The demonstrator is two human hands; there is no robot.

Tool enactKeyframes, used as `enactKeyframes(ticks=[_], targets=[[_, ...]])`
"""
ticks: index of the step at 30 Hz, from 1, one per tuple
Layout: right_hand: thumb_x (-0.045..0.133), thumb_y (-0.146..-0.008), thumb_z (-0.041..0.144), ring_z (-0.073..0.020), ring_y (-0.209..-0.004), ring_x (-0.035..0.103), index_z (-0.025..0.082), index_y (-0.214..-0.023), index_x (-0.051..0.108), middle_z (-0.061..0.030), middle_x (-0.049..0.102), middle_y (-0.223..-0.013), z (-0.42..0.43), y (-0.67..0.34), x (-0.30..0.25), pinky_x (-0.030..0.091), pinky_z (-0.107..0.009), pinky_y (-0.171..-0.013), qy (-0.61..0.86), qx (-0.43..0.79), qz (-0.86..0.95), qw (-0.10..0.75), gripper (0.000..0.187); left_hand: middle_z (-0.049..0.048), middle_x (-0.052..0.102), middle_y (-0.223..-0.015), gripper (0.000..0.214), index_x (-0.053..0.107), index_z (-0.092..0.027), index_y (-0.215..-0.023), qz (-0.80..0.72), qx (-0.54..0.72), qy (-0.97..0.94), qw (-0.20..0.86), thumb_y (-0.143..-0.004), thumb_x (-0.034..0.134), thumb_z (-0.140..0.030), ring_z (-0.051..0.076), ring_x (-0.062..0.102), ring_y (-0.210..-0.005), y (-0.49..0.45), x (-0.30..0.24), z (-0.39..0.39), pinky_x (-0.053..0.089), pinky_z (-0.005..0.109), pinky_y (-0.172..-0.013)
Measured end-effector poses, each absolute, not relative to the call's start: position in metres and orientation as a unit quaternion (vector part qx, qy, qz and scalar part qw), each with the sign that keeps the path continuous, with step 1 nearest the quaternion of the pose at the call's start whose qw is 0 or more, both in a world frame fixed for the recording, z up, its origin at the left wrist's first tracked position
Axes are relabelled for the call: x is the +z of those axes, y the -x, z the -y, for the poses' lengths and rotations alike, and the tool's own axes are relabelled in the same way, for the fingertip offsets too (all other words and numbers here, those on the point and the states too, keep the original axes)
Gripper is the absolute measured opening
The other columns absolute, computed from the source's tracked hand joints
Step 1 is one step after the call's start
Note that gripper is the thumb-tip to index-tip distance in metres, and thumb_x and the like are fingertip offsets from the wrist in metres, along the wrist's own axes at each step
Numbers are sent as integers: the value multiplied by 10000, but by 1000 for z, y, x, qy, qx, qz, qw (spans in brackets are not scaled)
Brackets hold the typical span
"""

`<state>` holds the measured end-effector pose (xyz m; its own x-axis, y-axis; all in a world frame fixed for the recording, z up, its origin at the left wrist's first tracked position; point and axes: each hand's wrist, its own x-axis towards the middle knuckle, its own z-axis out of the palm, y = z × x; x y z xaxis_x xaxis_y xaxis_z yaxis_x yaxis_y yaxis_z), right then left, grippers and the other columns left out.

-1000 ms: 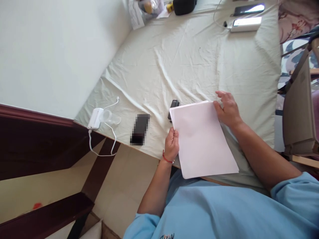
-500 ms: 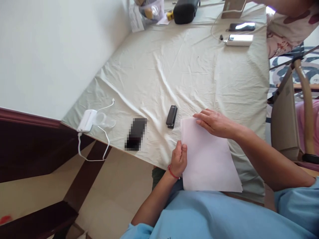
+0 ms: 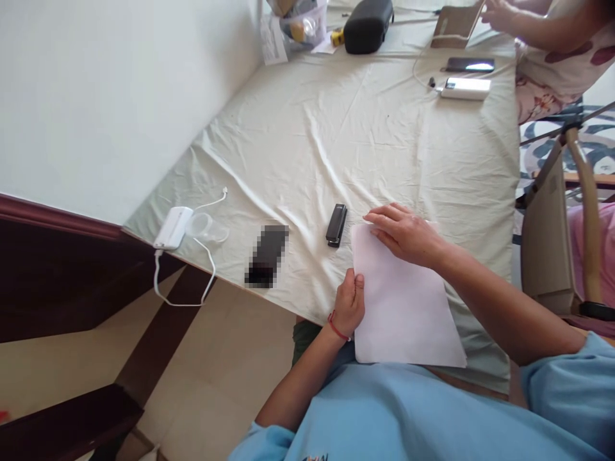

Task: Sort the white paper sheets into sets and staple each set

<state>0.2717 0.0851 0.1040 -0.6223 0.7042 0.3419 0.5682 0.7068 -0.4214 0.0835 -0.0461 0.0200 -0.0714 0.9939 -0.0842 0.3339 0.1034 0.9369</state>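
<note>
A stack of white paper sheets lies at the table's near edge, close against my body. My left hand is closed on the stack's left edge, thumb on top and fingers mostly hidden at the side. Across the far edge of the paper rests my right hand, its fingers stretched out flat and pointing left. Just beyond the stack's far left corner sits a black stapler, apart from both hands.
A pixelated dark phone-like object and a white cabled device lie left. At the back are a black case, a clear plastic tub and a white power bank. Another person's hand touches a brown panel.
My right hand has slid a little left along the paper's far edge. The sheets at the left edge look more even. My left hand keeps its grip; the camera view has shifted slightly.
</note>
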Motion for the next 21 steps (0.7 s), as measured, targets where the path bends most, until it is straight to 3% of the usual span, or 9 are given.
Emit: enactKeyframes(ticks=[4,8,12,15,18,21], targets=[[434,-1089,292,-310,-1208,627,182,-1274,695,-143,717,-1329,-89,-268,98,489,-488,-1036,385,120,878,259,338,31,564,-742,502,514,-238,-892,-616,405,-532,417,-1007,435,-720,214,531,-710,-84,17,47,447,369,-722],[372,-1116,356,-314,-1205,620,182,-1324,668,-140,745,-1256,-92,-258,98,434,-490,-1051,390,151,887,196,402,17,533,-730,506,512,-242,-889,-606,408,-529,432,-992,451,-734,205,501,-692,-82,18,51,432,360,-713],[334,-1124,359,-295,-1053,613,165,-1021,694,-140,743,-1016,-92,-245,106,415,-436,-953,387,146,900,136,422,38,598,-820,424,510,-237,-956,-592,410,-523,456,-1040,428,-644,213,560,-763,-83,29,45,462,355,-742],[373,-1111,320,-295,-1037,592,164,-927,666,-144,731,-963,-91,-235,113,384,-428,-916,380,115,910,118,379,83,669,-936,393,550,-219,-1063,-600,417,-508,455,-1050,450,-598,249,636,-917,-84,39,34,511,381,-853],[366,-1114,308,-283,-1027,588,169,-977,685,-134,733,-965,-90,-228,116,374,-426,-934,352,107,922,118,374,117,701,-995,412,596,-197,-1125,-605,433,-496,447,-1042,481,-584,291,656,-1071,-86,41,22,517,417,-977],[363,-1121,337,-303,-1177,576,163,-1203,686,-150,737,-1127,-91,-227,115,348,-469,-1079,360,79,919,141,377,124,714,-1045,411,623,-189,-1154,-606,458,-476,444,-1051,475,-558,290,658,-1128,-86,35,15,510,424,-1044]])
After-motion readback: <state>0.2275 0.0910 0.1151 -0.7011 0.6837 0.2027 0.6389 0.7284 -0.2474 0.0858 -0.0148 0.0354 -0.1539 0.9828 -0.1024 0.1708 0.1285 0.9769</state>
